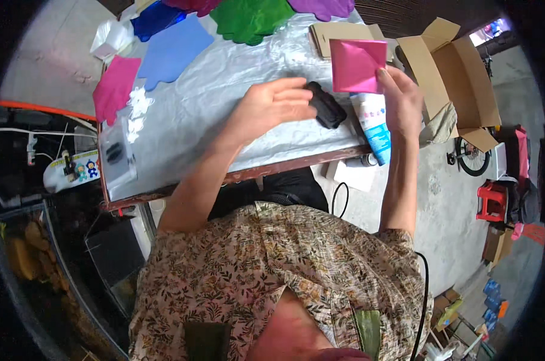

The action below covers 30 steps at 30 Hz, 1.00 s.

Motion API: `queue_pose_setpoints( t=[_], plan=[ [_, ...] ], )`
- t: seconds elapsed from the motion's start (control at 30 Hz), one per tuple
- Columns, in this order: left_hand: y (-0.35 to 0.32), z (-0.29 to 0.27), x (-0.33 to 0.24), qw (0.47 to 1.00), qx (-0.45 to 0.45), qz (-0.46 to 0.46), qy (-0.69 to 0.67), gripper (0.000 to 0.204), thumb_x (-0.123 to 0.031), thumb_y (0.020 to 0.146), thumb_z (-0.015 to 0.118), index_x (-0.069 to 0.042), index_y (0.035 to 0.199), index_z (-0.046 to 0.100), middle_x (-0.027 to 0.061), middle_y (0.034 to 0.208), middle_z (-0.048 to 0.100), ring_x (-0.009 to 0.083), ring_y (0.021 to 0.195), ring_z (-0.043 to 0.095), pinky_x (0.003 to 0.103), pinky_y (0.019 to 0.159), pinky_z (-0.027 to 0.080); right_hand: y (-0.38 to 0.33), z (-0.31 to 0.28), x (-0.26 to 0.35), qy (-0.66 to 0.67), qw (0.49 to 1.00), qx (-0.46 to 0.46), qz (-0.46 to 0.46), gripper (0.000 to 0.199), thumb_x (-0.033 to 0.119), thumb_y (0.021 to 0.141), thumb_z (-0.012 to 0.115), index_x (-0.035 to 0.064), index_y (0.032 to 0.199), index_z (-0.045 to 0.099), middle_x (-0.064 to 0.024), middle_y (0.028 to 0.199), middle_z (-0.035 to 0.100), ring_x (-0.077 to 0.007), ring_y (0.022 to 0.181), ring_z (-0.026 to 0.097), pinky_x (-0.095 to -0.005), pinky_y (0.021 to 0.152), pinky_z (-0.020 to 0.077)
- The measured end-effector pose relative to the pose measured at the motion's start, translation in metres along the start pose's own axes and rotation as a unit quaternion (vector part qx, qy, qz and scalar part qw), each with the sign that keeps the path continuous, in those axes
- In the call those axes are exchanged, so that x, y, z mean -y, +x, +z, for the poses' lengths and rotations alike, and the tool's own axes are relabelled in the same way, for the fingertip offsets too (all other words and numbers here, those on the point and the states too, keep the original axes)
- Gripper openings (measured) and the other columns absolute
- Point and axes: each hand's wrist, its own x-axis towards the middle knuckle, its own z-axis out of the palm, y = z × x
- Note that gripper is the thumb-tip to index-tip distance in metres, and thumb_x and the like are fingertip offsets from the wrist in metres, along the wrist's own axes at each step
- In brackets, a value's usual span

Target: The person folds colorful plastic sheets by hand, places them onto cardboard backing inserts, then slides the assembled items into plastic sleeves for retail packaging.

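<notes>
Left hand, frame centre: fingers rest open on black block lying on worktop. Right hand, upper right: grip clamped on pink sheet. Advisable: steady block, keep sheet flat, edges aligned.

Your right hand holds a white plastic tube with a blue printed label, which slants down over the near edge of the worktop. Just right of it an open brown cardboard box stands with its flaps spread. At the worktop's left end lies a clear plastic packet with dark pieces inside. Flat brown cardboard sheets lie at the far edge.
</notes>
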Motion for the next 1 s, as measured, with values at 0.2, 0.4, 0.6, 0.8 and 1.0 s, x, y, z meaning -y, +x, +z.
queue_pose_setpoints(
  t=[0.2, 0.4, 0.6, 0.8, 1.0],
  plan=[
    [0.060, 0.039, -0.020, 0.990, 0.127, -0.002, 0.061, 0.036, -0.013, 0.090, 0.077, 0.003, 0.121, 0.068, 0.0151, 0.107, 0.075, 0.0179, 0.101, 0.071, 0.031, 0.085, 0.058, -0.030, -0.018, -0.002, 0.125, 0.991, -0.032, -0.018, 0.020, 0.008, 0.096, 0.069, -0.0043, 0.112, 0.070, -0.0055, 0.099, 0.072, -0.0101, 0.086, 0.064, -0.0215, 0.078, 0.0490],
    [0.133, 0.013, -0.034, 0.922, 0.119, 0.141, 0.340, 0.057, -0.038, 0.082, 0.084, 0.008, 0.112, 0.069, 0.0184, 0.101, 0.074, 0.0213, 0.090, 0.072, 0.038, 0.079, 0.057, -0.044, -0.065, -0.002, 0.199, 0.970, -0.124, -0.060, 0.015, 0.004, 0.098, 0.064, -0.0035, 0.111, 0.069, -0.0056, 0.104, 0.072, -0.0090, 0.091, 0.066, -0.0227, 0.083, 0.0514],
    [0.213, -0.034, -0.004, 0.685, -0.129, 0.231, 0.679, 0.065, -0.056, 0.066, 0.086, -0.001, 0.099, 0.072, 0.0176, 0.104, 0.070, 0.0360, 0.101, 0.067, 0.053, 0.087, 0.050, -0.047, -0.083, -0.022, 0.241, 0.961, -0.120, -0.059, 0.017, 0.007, 0.099, 0.065, -0.0018, 0.113, 0.069, -0.0055, 0.105, 0.072, -0.0090, 0.092, 0.067, -0.0232, 0.083, 0.0519],
    [0.225, -0.040, -0.007, 0.697, -0.116, 0.211, 0.675, 0.064, -0.051, 0.065, 0.088, -0.002, 0.102, 0.070, 0.0165, 0.103, 0.070, 0.0344, 0.101, 0.067, 0.054, 0.087, 0.050, -0.061, -0.085, -0.023, 0.239, 0.963, -0.119, -0.032, 0.018, 0.009, 0.100, 0.064, -0.0007, 0.115, 0.067, -0.0059, 0.108, 0.073, -0.0102, 0.095, 0.068, -0.0249, 0.085, 0.0530],
    [0.198, -0.036, -0.041, 0.887, -0.145, 0.238, 0.369, 0.043, -0.031, 0.079, 0.085, -0.002, 0.106, 0.070, 0.0106, 0.095, 0.074, 0.0154, 0.089, 0.068, 0.031, 0.077, 0.052, -0.073, -0.063, -0.015, 0.257, 0.957, -0.134, 0.000, 0.018, 0.009, 0.099, 0.065, -0.0011, 0.114, 0.067, -0.0061, 0.107, 0.072, -0.0108, 0.094, 0.067, -0.0251, 0.085, 0.0522]
  ],
)
